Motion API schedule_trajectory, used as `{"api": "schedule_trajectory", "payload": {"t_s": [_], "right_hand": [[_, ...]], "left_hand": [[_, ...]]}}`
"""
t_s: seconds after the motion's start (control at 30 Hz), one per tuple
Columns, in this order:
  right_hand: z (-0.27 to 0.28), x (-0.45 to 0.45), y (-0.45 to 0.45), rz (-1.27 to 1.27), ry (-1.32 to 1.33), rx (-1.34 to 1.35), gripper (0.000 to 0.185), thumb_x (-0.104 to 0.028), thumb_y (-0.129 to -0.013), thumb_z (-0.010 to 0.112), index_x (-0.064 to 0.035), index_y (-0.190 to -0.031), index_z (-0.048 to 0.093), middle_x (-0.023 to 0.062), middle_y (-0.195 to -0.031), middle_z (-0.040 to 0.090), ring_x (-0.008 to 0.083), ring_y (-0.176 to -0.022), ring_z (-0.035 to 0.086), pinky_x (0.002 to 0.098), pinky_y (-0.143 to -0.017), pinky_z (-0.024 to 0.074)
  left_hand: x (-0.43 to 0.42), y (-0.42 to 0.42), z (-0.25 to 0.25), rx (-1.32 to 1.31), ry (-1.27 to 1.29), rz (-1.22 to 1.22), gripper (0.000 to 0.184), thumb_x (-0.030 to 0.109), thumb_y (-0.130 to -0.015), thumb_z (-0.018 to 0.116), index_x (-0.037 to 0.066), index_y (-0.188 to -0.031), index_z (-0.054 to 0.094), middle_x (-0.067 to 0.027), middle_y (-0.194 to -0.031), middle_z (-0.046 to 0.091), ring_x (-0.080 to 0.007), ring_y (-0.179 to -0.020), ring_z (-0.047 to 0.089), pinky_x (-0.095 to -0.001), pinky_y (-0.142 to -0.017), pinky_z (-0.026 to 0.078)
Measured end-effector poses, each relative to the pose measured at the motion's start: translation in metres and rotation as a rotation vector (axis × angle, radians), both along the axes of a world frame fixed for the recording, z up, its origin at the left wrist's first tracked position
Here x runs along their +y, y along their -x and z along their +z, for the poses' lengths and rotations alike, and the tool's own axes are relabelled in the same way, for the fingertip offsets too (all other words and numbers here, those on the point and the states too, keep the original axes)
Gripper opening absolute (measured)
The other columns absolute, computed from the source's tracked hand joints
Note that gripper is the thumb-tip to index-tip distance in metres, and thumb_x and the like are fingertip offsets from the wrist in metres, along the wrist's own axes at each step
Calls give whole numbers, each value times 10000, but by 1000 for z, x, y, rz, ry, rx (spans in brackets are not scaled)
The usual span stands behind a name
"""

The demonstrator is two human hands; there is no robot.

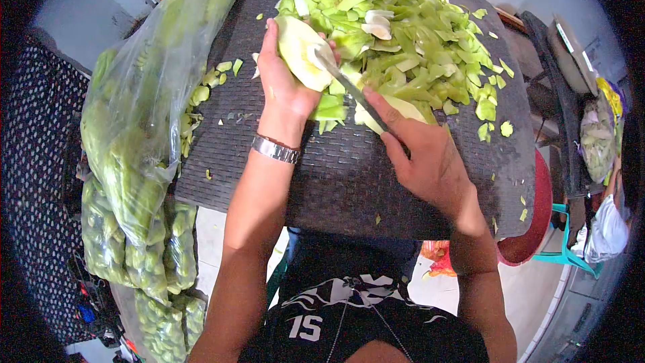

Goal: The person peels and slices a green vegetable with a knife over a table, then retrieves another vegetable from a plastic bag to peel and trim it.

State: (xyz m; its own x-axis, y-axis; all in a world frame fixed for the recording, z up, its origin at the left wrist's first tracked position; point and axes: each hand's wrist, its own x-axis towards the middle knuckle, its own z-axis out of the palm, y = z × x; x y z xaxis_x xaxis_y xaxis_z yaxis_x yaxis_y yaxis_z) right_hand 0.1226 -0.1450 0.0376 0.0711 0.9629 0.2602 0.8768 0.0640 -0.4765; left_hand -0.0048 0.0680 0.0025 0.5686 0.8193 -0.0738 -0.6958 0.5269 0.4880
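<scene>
At the left I see a clear plastic bag (134, 121) of long green vegetables, above smaller clear bags (144, 262) of green produce. The left hand (289, 91), below which sits a silver metal watch (276, 149), has its grip cupped round a pale green, oval peeled piece (299, 47), raised over the black woven-textured bench (336, 188). On the black shirt (430, 336) I read white characters, "15" or "IS". The right hand (426, 144) grips a slim dark-handled tool (359, 94), its blurred tip at the piece. Beyond spreads a heap of green peelings (430, 40); far right stands a red round container (527, 228).
</scene>
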Motion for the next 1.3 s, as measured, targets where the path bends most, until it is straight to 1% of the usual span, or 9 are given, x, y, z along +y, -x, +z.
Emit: {"api": "schedule_trajectory", "payload": {"t_s": [0.03, 0.13, 0.23, 0.63, 0.83, 1.0, 1.1, 1.23, 1.3], "right_hand": [[7, -4, 4, -36, 126, -54, 599, -19, -917, 590, -190, -1487, 512, 182, -906, 623, 368, -823, 677, 421, -719, 570], [8, -8, 12, -30, 22, -113, 624, -15, -880, 560, -232, -1464, 518, 163, -1017, 584, 358, -771, 693, 464, -681, 588], [2, -13, 16, -27, -22, -149, 648, 3, -846, 563, -238, -1447, 536, 133, -1097, 561, 336, -754, 693, 451, -649, 588], [-14, -23, 20, -13, -40, -121, 746, 35, -790, 576, -199, -1491, 473, 117, -1084, 558, 327, -811, 690, 436, -664, 591], [-22, -15, 23, -81, -110, -131, 770, 30, -778, 599, -209, -1497, 464, 122, -1101, 549, 335, -822, 685, 443, -676, 597], [-17, -19, 36, -157, -52, -168, 775, 52, -774, 609, -239, -1484, 499, 111, -1105, 541, 330, -825, 675, 426, -690, 581], [-21, -20, 42, -208, -26, -166, 775, 57, -778, 616, -255, -1480, 513, 103, -1093, 533, 324, -827, 671, 424, -699, 571], [-22, -17, 37, -189, -35, -166, 789, 13, -783, 627, -233, -1509, 443, 129, -1148, 528, 335, -859, 681, 450, -664, 601], [-25, -17, 39, -203, -28, -180, 778, 2, -790, 625, -233, -1509, 444, 127, -1143, 532, 336, -838, 683, 451, -656, 600]], "left_hand": [[0, 0, -3, -15, -2, -36, 591, 584, -1011, 464, 35, -1194, 578, -182, -1056, 639, -361, -968, 631, -487, -884, 533], [0, -2, -4, 39, -24, 46, 606, 599, -1008, 458, 31, -1185, 573, -179, -1028, 630, -363, -945, 630, -493, -847, 542], [-5, -3, 0, 9, -10, 34, 611, 603, -1009, 450, 27, -1174, 574, -182, -1032, 631, -366, -935, 634, -493, -840, 546], [-14, -12, -3, 37, -53, 90, 623, 593, -1026, 426, 16, -1215, 566, -178, -1056, 642, -352, -933, 650, -469, -856, 555], [-44, -28, 0, 40, 34, 116, 648, 637, -1003, 436, 41, -1216, 576, -154, -1020, 660, -328, -923, 660, -470, -842, 558], [-40, -21, -2, 110, -12, 192, 647, 651, -1006, 403, 58, -1207, 565, -137, -998, 665, -326, -903, 663, -459, -821, 560], [-35, -18, 0, 52, -40, 222, 632, 642, -1012, 399, 64, -1206, 563, -137, -1012, 659, -316, -915, 661, -468, -822, 558], [-49, -29, 7, 71, -33, 257, 631, 659, -1001, 423, 85, -1214, 576, -105, -1063, 654, -278, -924, 657, -435, -842, 548], [-52, -27, 9, 98, -62, 267, 596, 642, -993, 478, 98, -1216, 578, -85, -1067, 651, -250, -944, 654, -394, -850, 541]]}}
